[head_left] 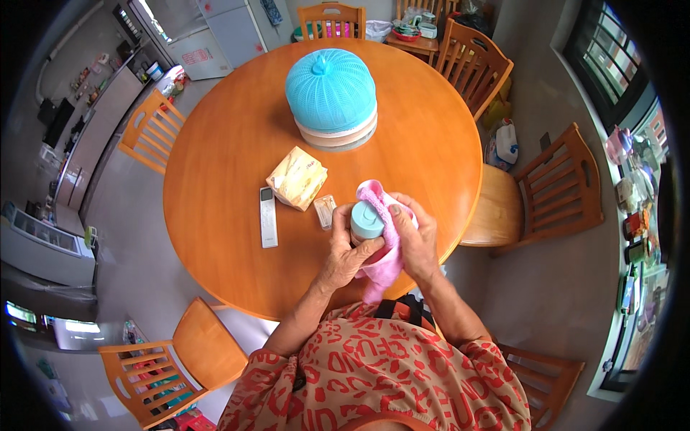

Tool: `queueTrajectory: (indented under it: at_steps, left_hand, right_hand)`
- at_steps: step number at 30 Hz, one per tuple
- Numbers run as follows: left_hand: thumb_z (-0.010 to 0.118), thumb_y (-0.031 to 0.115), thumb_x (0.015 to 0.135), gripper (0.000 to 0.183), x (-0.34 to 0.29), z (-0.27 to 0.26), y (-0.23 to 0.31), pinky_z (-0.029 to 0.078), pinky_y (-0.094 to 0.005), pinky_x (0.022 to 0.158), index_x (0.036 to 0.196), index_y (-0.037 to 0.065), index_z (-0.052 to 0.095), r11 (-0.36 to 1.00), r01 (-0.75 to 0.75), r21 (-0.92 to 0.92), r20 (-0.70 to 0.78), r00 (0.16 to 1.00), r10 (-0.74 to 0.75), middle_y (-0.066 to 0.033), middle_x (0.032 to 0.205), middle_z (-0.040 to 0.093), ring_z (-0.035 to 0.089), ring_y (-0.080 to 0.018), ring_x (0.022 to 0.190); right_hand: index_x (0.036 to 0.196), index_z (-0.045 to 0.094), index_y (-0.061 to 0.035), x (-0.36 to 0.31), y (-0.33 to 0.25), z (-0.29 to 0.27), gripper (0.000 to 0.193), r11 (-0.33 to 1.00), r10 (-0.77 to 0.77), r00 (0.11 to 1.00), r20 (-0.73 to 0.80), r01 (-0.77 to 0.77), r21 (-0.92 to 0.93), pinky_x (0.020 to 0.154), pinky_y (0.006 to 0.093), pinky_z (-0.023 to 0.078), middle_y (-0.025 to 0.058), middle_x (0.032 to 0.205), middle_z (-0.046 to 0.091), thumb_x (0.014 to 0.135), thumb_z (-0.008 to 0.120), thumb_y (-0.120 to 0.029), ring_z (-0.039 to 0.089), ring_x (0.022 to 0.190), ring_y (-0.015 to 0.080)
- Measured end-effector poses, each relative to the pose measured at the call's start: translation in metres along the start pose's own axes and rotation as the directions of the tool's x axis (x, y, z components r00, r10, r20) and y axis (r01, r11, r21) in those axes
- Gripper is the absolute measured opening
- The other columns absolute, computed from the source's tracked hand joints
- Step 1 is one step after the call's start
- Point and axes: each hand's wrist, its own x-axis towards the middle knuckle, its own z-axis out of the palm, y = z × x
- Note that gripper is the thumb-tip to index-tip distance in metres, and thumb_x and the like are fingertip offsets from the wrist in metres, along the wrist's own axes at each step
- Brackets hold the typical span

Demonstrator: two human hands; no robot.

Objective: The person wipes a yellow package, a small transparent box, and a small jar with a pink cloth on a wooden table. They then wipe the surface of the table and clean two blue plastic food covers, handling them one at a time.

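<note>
Close to the near edge of the round table, my left hand (345,251) is wrapped round a cup with a pale blue-green lid (367,220), its lid facing up. Most of the cup's body is hidden by my fingers and the cloth. My right hand (417,233) grips a pink cloth (384,264) and presses it against the cup's right side. One end of the cloth sticks up beside the lid; the other hangs below my hands. Just left of my left hand lies a small clear box (325,212), perhaps of toothpicks.
On the wooden table (223,144) stand a blue mesh food cover (330,86), a yellowish tissue pack (297,178) and a white remote control (268,219). Wooden chairs (553,187) surround it. A window sill crowded with small items (636,215) runs along the right.
</note>
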Motion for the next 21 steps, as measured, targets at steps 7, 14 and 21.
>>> queueTrajectory:
  at_steps: [7, 14, 21]
  left_hand:
    - [0.066, 0.019, 0.092, 0.05, 0.007, 0.004, 0.011, 0.044, -0.0317, 0.096, 0.129, 0.009, 0.035, 0.943, -0.006, -0.332, -0.051, 0.999, -0.011, -0.0033, 0.121, 0.047, 0.048, -0.013, 0.113]
    - [0.067, 0.022, 0.091, 0.051, 0.004, 0.004, 0.01, 0.044, -0.0328, 0.099, 0.133, 0.007, 0.042, 0.903, 0.057, -0.426, 0.006, 0.998, -0.061, -0.0048, 0.126, 0.051, 0.05, -0.0157, 0.117]
    - [0.065, 0.024, 0.093, 0.056, 0.004, 0.001, 0.013, 0.038, -0.0345, 0.105, 0.138, 0.005, 0.038, 0.974, -0.003, -0.225, 0.036, 0.999, 0.012, -0.0055, 0.132, 0.049, 0.048, -0.0154, 0.12]
  right_hand:
    - [0.119, 0.059, 0.002, -0.026, 0.02, 0.012, 0.037, 0.656, -0.553, 0.825, 0.121, 0.52, -0.547, 0.082, 0.0367, 0.047, 0.0204, 0.107, 0.054, 0.083, 0.066, -0.002, 0.056, 0.098, 0.0322]
    - [0.114, 0.06, 0.0027, -0.024, 0.014, 0.007, 0.033, 0.64, -0.567, 0.812, 0.137, 0.539, -0.547, 0.073, 0.0379, 0.049, 0.0211, 0.099, 0.053, 0.082, 0.067, -0.004, 0.058, 0.086, 0.0334]
    - [0.117, 0.059, 0.0025, 0.016, -0.008, -0.001, 0.03, 0.908, -0.223, 0.965, 0.137, 0.257, -0.33, 0.075, 0.0362, 0.047, 0.0171, 0.09, 0.055, 0.091, 0.056, -0.01, 0.057, 0.083, 0.0294]
